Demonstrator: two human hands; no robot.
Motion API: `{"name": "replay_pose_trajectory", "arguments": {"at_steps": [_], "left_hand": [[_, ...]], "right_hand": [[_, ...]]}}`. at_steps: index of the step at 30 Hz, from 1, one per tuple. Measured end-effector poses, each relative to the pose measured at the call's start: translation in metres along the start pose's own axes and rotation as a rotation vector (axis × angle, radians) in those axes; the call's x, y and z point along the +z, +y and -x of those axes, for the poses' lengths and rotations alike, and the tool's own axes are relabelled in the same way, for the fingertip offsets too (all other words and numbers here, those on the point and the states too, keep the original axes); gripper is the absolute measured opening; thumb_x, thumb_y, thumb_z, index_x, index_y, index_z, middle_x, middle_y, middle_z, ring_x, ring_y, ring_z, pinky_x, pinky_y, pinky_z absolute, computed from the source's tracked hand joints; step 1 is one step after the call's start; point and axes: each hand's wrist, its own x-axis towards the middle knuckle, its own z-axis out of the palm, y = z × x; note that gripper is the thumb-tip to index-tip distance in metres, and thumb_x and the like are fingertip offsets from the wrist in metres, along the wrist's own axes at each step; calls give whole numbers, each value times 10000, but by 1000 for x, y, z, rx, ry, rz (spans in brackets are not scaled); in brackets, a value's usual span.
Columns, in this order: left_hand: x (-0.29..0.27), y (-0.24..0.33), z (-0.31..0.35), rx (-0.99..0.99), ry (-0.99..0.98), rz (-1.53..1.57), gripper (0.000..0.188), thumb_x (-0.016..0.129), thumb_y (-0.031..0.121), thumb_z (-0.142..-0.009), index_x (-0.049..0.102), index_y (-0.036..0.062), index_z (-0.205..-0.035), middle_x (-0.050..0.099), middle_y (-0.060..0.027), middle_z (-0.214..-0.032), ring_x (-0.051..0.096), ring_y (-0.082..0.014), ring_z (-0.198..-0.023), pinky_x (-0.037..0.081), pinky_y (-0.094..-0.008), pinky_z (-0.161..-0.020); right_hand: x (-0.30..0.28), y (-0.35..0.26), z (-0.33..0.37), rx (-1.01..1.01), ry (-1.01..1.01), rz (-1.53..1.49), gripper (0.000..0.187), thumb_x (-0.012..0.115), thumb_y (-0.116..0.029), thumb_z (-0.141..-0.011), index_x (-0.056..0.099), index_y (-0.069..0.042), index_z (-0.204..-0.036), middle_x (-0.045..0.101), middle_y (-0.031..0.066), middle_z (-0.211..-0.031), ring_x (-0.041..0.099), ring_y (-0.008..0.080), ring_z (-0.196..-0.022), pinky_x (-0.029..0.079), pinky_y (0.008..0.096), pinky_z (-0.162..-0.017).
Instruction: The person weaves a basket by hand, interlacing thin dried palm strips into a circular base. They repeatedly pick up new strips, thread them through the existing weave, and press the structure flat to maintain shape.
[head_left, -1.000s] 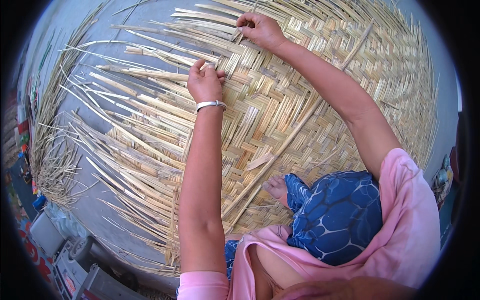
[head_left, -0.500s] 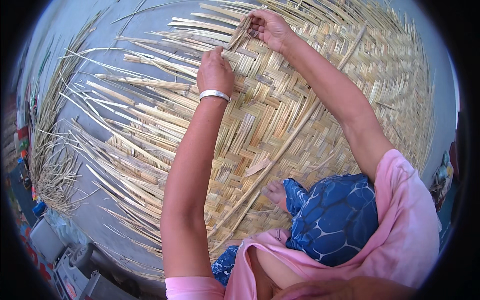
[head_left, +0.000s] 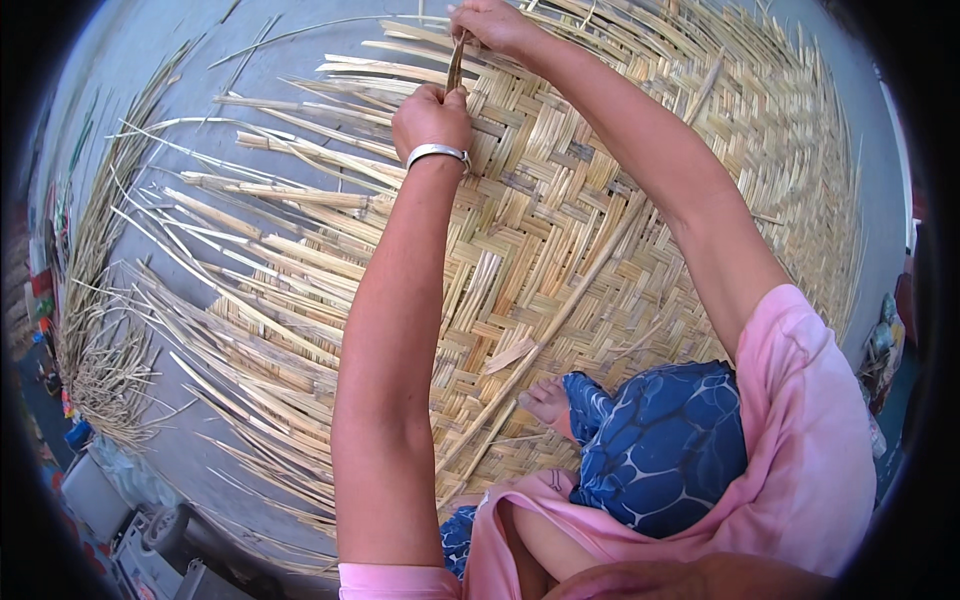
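Note:
A large mat [head_left: 530,250] woven from flat split reeds spreads under me, its loose strip ends [head_left: 280,200] fanning out along the left side. At the upper middle, my left hand [head_left: 432,120], with a silver bracelet on its wrist, is closed around the lower end of a short brown reed strip [head_left: 456,65]. My right hand [head_left: 492,25] pinches the upper end of that strip, near the top of the picture. The strip stands nearly upright between the two hands, over the mat's left weaving edge. My fingertips are partly hidden.
A bundle of thin dry stalks [head_left: 110,220] lies on the grey floor [head_left: 215,340] at the left. One long loose stick [head_left: 590,275] crosses the mat diagonally. My bare foot [head_left: 548,405] rests on the mat. Grey objects [head_left: 165,545] stand at the lower left.
My right hand has moved left and up, nearer the picture's top. The brown strip has swung from a slant to nearly upright. My left hand has shifted slightly.

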Motion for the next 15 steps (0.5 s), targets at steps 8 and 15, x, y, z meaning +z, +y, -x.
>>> {"name": "replay_pose_trajectory", "arguments": {"at_steps": [8,15], "left_hand": [[-4,-5,-7,-66,105,85,277,634,272,-694,663,17,-798,641,-164,-698,620,-285,-659,480,-350,-668],[8,-36,-26,-122,189,339,172,620,138,-692,569,-25,-668,584,-130,-580,545,-186,-422,457,-307,-442]], "right_hand": [[32,-32,-54,-51,-195,162,596,438,-527,-807,618,-6,-1033,604,229,-1041,571,371,-974,442,423,-845],[19,-66,-33,14,-431,-355,519,603,-472,-757,600,-12,-997,608,144,-868,580,223,-752,472,364,-663]]}}
